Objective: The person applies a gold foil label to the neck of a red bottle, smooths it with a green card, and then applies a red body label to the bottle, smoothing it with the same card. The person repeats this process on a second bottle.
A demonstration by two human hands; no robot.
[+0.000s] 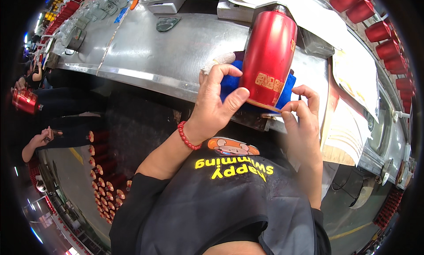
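Observation:
A glossy red bottle [270, 52] with gold ornament lies on a blue cloth [289, 86] at the edge of the metal table, its neck pointing away from me. Around its bottom rim runs a thin gold-coloured strip [261, 105]. My left hand [215, 102], with a red bead bracelet at the wrist, is at the bottle's left side, thumb and fingers apart. Between the thumb and forefinger of my right hand [299, 119] is the strip's right end, by the bottle's lower right edge. A thin dark tool [299, 112] shows among the right fingers; most of it is hidden.
Behind the cloth lies a whitish knitted glove or fingertip cover [220, 62]. The metal table [139, 56] also bears a green-grey piece [168, 23], a metal cup [75, 39] and a clear plastic container [314, 44]. Decal sheets [346, 132] lie at right. A co-worker's hand [43, 137] is at far left.

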